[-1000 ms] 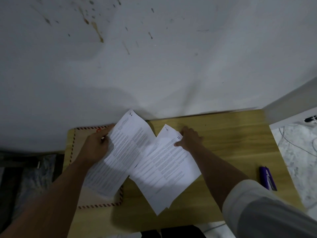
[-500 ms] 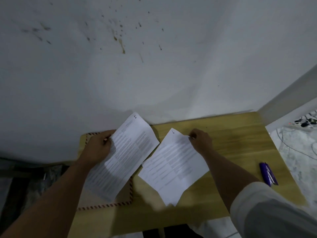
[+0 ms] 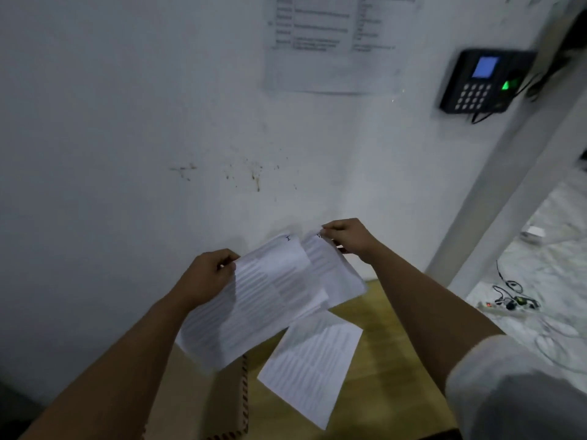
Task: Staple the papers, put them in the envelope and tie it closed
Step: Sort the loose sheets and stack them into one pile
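White wall [image 3: 127,154] backs a wooden table [image 3: 381,360], with the brown envelope [image 3: 203,404] flat at its left. Above it, the left hand [image 3: 206,277] pinches a printed page [image 3: 260,303], now raised off the table. One sheet [image 3: 313,366] lies loose below. The right hand [image 3: 347,238] grips another page [image 3: 333,274], lifted beside the first. Gathering has begun; stapling isn't yet possible, and no stapler shows.

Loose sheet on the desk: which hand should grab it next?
Right, probably. The right hand pinches just one sheet and the loose sheet lies under its forearm; the left hand holds the bigger stack.
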`<state>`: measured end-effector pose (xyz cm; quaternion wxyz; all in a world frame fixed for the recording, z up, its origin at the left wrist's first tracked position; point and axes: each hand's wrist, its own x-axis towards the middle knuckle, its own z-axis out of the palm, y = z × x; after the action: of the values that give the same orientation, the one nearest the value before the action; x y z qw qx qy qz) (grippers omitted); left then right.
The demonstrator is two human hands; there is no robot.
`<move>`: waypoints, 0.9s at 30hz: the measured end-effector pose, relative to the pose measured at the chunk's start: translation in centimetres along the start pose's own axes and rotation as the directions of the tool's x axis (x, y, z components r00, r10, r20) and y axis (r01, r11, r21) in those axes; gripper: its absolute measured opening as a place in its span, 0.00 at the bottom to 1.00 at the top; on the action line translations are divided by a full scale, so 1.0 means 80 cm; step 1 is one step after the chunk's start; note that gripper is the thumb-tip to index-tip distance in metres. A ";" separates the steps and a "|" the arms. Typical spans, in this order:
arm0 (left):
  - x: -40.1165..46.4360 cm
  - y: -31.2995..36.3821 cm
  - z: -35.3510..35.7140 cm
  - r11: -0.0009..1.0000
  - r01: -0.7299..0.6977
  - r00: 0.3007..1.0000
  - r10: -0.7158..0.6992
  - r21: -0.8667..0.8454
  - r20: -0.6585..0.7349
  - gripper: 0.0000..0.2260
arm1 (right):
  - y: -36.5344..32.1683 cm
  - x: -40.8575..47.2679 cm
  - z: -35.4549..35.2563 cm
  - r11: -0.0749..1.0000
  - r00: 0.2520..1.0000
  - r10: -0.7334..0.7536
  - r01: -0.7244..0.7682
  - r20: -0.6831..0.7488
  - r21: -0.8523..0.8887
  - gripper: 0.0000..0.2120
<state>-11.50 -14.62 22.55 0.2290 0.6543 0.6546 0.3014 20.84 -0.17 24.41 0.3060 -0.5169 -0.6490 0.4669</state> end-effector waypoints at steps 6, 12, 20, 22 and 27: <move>-0.006 0.046 -0.024 0.996 -0.087 0.980 0.081 -0.025 -0.182 0.09 | -0.094 -0.040 0.018 0.990 0.993 -0.050 0.035 0.104 0.136 0.09; -0.006 0.061 -0.042 0.991 -0.133 0.940 0.130 0.013 -0.316 0.05 | -0.139 -0.063 0.017 0.977 0.985 -0.085 0.053 0.149 0.208 0.11; -0.010 0.073 -0.067 0.995 -0.097 0.967 0.096 0.006 -0.236 0.05 | -0.173 -0.075 0.015 0.977 0.970 -0.111 0.067 0.214 0.203 0.14; -0.011 0.078 -0.070 0.995 -0.096 0.970 0.097 0.017 -0.224 0.07 | -0.176 -0.078 0.014 0.966 0.970 -0.137 0.086 0.203 0.242 0.13; -0.011 0.088 -0.068 0.995 -0.101 0.962 0.094 -0.012 -0.257 0.06 | -0.178 -0.086 0.016 0.959 0.977 -0.161 0.120 0.142 0.258 0.17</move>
<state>-10.21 -16.25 31.26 0.1356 0.6384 0.6419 0.4025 16.12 -7.54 37.67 0.3472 -0.3874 -0.6434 0.5617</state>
